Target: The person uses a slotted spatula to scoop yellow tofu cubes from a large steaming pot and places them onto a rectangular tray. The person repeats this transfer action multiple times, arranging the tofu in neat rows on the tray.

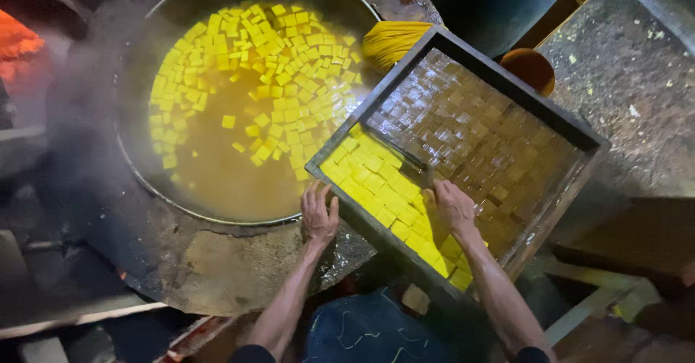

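A dark square wooden tray (pixel 521 91) is propped on the rim of a big round pan (pixel 137 167). Pale brownish cubes fill the tray's far part; bright yellow cubes (pixel 376 182) lie along its near edge. My left hand (pixel 318 214) grips the tray's near left edge, fingers hooked over the rim. My right hand (pixel 452 207) rests inside the tray on the yellow cubes and holds a thin dark flat tool, partly hidden. In the pan, several yellow cubes (pixel 253 52) float in yellow liquid.
A yellow brush-like bundle (pixel 391 41) lies between pan and tray. A small brown bowl (pixel 530 68) sits behind the tray. Red glow of a fire (pixel 16 41) shows at far left. Rough stone or concrete surrounds the pan (pixel 217 269). My blue trousers (pixel 369 330) show below.
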Demonstrator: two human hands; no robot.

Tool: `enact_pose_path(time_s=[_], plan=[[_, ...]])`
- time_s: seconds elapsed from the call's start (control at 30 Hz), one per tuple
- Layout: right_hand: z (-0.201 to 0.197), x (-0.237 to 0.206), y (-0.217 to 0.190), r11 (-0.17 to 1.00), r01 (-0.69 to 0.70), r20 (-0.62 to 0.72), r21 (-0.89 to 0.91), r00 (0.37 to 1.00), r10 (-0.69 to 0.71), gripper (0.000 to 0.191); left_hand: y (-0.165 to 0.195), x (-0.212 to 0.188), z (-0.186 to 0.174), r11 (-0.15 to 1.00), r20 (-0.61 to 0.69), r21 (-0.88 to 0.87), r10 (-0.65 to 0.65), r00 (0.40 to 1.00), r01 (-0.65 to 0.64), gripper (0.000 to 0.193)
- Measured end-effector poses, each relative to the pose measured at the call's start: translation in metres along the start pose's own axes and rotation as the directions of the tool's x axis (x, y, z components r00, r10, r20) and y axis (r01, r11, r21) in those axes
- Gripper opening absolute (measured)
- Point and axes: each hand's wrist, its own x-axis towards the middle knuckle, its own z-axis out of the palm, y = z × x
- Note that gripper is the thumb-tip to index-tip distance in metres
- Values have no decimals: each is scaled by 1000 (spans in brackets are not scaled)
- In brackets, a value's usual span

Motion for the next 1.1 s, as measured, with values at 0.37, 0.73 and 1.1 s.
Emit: enact_pose_path(time_s=[0.37, 0.73, 1.1], plan=[[9, -96, 36, 1000, -8, -224, -9, 975, 6, 34, 43, 119, 58, 985, 193, -40, 174, 966, -169, 63], [40, -161, 27, 875, -435, -223, 211, 850, 477, 39, 45, 150, 71, 989, 437, 76, 83, 895, -129, 71], [68, 6, -170, 553, -299, 130, 778, 937, 323, 33, -136, 78, -60, 980, -200, 8, -193, 961, 199, 54]])
